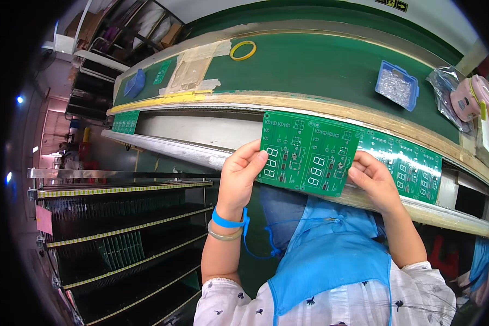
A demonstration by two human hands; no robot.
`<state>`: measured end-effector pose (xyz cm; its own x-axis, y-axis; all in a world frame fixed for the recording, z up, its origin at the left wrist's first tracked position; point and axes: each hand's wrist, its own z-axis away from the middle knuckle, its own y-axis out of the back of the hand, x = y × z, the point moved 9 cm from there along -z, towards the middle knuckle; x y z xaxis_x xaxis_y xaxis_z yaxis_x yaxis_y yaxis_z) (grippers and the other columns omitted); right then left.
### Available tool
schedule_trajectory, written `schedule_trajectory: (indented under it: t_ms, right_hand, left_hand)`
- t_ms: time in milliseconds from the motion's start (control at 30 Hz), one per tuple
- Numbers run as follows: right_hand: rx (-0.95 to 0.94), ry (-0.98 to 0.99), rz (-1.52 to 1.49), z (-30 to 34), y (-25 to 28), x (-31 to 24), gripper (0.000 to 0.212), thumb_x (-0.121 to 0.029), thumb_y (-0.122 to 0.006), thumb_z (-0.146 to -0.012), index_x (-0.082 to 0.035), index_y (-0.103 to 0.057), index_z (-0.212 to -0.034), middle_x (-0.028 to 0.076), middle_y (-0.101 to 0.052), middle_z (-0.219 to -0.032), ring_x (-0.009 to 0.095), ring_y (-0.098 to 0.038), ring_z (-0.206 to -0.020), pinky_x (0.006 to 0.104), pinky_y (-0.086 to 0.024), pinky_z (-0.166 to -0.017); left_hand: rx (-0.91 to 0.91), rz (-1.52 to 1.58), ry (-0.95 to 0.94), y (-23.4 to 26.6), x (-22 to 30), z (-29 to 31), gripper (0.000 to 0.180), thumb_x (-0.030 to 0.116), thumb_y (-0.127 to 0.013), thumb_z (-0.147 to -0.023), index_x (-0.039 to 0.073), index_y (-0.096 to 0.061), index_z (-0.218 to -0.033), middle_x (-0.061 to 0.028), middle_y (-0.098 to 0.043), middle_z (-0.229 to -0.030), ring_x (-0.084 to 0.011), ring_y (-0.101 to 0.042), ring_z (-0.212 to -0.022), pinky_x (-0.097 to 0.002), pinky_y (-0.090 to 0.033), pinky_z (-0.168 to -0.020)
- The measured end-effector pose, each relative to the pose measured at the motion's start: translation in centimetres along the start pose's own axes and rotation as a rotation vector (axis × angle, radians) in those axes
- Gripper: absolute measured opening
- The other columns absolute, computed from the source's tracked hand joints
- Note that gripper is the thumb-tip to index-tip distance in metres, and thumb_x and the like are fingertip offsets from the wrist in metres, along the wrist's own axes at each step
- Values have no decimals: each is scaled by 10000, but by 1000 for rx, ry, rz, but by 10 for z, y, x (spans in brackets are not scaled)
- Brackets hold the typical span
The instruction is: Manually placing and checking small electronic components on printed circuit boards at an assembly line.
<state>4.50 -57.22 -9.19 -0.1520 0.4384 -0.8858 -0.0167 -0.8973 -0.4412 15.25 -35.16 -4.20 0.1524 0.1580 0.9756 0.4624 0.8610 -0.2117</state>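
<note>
Between both hands I hold a green circuit board point(308, 155), printed with white outlines of digit displays and small parts. My left hand point(245, 168) grips its left edge, thumb on top. At the opposite edge, my right hand point(370, 176) is closed on the board in the same way. A blue strap with a cord circles my left wrist, beside a pale bangle. Just right of the held board, another green circuit board point(418, 168) lies across the rails of the track, partly covered by the held one. Farther left on the track sits one more green board point(126, 122).
Beyond the track runs a green bench top point(309, 65) with a yellow tape roll point(243, 50), a blue bin of small clear parts point(397, 85), a blue box point(135, 83) and a pink container point(471, 98). A slotted rack point(122, 250) holding boards stands at my left.
</note>
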Motion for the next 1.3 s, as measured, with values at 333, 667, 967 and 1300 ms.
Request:
schedule_trajectory:
  t_ms: [333,667,967,1300]
  right_hand:
    - [106,-9,155,22,6,-1,422,-114,-576,-1001,-1,-468,-1393,126,-674,-1139,172,-652,-1027,316,-501,-943]
    - [66,-18,135,31,-6,4,407,-79,-576,-1005,-4,-465,-1390,109,-677,-1124,145,-637,-1045,295,-506,-938]
    - [65,-22,149,30,-5,6,406,-97,-580,-1007,-7,-470,-1387,107,-681,-1118,145,-638,-1016,301,-507,-920]
    - [80,-19,193,30,-7,8,399,-96,-581,-1005,-5,-477,-1379,101,-681,-1106,142,-634,-1007,301,-506,-909]
  left_hand:
    - [149,-76,74,69,-9,-32,332,94,-548,-1022,-57,-600,-1313,-71,-694,-1171,-102,-633,-1040,-235,-493,-904]
    - [160,-181,205,134,-48,-65,300,100,-515,-1033,-39,-627,-1274,-58,-701,-1141,-109,-638,-997,-244,-490,-890]
    - [184,-216,281,154,-62,-71,293,100,-510,-1034,-27,-624,-1272,-44,-701,-1102,-96,-634,-944,-229,-490,-829]
    - [243,-292,292,172,-57,-69,295,105,-497,-1034,-25,-620,-1269,-41,-702,-1081,-88,-636,-903,-228,-496,-793]
